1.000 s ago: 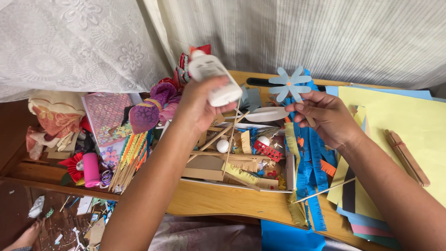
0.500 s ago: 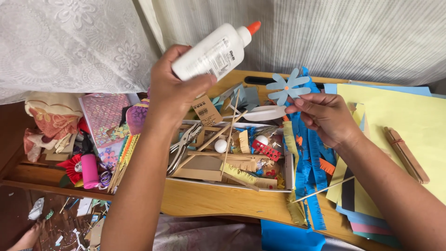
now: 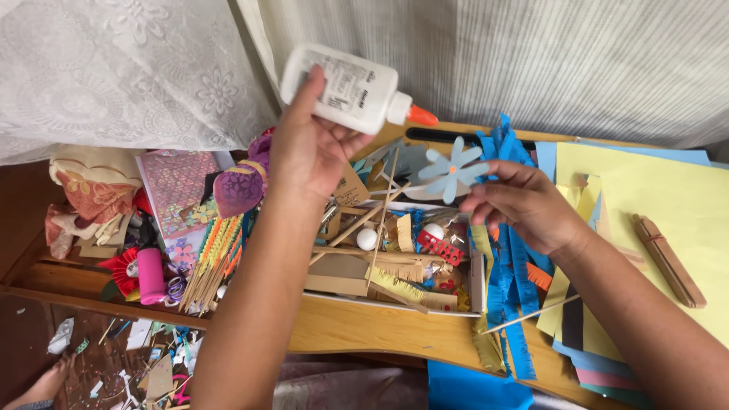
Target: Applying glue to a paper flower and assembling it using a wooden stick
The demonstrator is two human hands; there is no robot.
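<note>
Overhead, a white glue bottle (image 3: 342,87) with an orange cap is gripped by the left hand (image 3: 307,156), fingers wrapped around its body, and it is held tilted above the box (image 3: 395,304) of craft scraps. Just to the right, a pale blue paper flower (image 3: 452,168) is pinched between the fingertips of the right hand (image 3: 524,205), near the bottle's tip but apart from it. Blue fringed strips (image 3: 516,296) and yellow paper (image 3: 645,197) are spread beneath that hand on the wooden table (image 3: 357,330).
</note>
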